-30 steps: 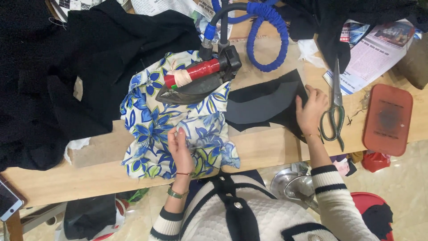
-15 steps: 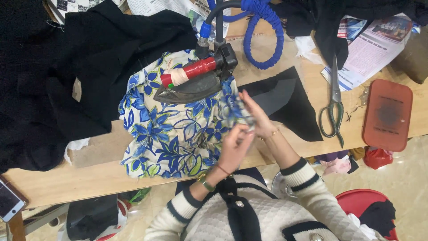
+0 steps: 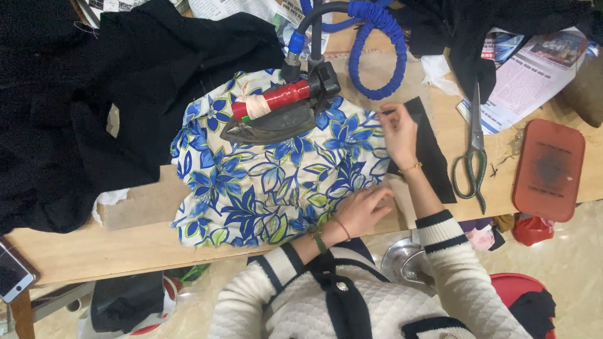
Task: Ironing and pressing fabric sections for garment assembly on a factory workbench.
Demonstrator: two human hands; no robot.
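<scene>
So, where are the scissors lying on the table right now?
In the head view, the scissors lie on the right part of the wooden table, handles toward the person, between the black cloth piece and the red-brown pad, tips on the newspaper.

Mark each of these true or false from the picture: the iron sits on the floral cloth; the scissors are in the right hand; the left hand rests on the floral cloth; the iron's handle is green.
1. The iron sits on the floral cloth. True.
2. The scissors are in the right hand. False: they lie on the table, and that hand is at a black fabric piece.
3. The left hand rests on the floral cloth. True.
4. The iron's handle is green. False: it is red.
</scene>
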